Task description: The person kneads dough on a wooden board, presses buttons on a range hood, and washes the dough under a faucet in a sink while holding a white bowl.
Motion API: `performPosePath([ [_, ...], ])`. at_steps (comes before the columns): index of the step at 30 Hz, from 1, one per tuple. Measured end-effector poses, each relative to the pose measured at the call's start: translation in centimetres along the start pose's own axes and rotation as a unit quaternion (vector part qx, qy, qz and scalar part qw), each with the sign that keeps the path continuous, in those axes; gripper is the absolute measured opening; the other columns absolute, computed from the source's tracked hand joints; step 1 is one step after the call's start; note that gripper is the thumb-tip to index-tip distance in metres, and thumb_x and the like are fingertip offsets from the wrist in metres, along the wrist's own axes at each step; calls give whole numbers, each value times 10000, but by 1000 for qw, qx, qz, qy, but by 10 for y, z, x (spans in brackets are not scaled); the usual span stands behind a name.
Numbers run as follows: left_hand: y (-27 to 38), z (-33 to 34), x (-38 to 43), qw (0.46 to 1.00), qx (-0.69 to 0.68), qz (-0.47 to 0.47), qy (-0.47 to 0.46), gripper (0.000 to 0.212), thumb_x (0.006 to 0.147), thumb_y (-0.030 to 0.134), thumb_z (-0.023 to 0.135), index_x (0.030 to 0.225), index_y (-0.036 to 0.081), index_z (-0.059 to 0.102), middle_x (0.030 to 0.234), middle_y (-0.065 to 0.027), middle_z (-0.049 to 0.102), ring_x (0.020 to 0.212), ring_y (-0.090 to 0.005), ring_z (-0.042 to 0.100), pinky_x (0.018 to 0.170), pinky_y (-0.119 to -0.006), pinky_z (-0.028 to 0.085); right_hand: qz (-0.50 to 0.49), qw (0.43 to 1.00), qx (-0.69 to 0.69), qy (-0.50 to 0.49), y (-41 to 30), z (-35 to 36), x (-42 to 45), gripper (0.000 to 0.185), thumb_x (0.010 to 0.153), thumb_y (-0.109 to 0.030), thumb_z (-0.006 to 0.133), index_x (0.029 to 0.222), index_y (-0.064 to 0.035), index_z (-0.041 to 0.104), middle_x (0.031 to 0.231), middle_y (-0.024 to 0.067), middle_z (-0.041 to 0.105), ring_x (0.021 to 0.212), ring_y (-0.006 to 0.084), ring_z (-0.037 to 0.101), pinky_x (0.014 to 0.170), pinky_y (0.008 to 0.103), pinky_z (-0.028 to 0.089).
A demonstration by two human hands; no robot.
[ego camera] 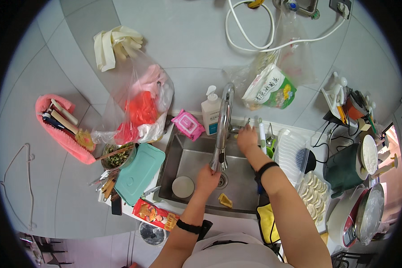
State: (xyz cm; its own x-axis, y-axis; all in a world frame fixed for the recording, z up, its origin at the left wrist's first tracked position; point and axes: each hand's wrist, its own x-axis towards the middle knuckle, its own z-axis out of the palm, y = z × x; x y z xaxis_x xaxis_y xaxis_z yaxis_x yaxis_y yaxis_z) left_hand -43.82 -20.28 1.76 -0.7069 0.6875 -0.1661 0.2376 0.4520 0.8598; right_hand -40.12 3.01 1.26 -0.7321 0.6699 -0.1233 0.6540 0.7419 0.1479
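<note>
My right hand is at the lever of the chrome faucet, behind the sink. Under the faucet's spout, my left hand has its fingers up against the outlet; whether it holds anything is hidden. Inside the stainless steel sink, a round pale bowl or lid lies on the left. A crumpled yellow piece, perhaps a cloth or sponge, is near the front wall, below the drain. No stream of water can be made out.
A pump bottle and pink wipes pack stand behind the sink. At left are a teal lid and a bowl of chopped greens. Dumplings fill a tray at right, near a yellow cloth. Plastic bags hang on the wall.
</note>
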Motion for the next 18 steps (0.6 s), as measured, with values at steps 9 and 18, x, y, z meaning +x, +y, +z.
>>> performPosePath([
  [9,-82,59,18,832,-427,-343,-91,338,950,343,373,1022,118,615,1041,-109,614,915,-274,597,726,-456,471,-18,925,378,-33,-89,73,-119,253,773,-302,650,882,-75,677,813,160,663,764,317,654,674,386,521],
  [18,-91,54,23,773,-532,-328,-108,287,936,353,469,1094,127,548,950,-58,599,864,-209,600,728,-454,522,-9,877,477,-58,-57,62,-86,291,807,-265,675,979,-31,671,815,135,675,720,220,654,669,332,516],
])
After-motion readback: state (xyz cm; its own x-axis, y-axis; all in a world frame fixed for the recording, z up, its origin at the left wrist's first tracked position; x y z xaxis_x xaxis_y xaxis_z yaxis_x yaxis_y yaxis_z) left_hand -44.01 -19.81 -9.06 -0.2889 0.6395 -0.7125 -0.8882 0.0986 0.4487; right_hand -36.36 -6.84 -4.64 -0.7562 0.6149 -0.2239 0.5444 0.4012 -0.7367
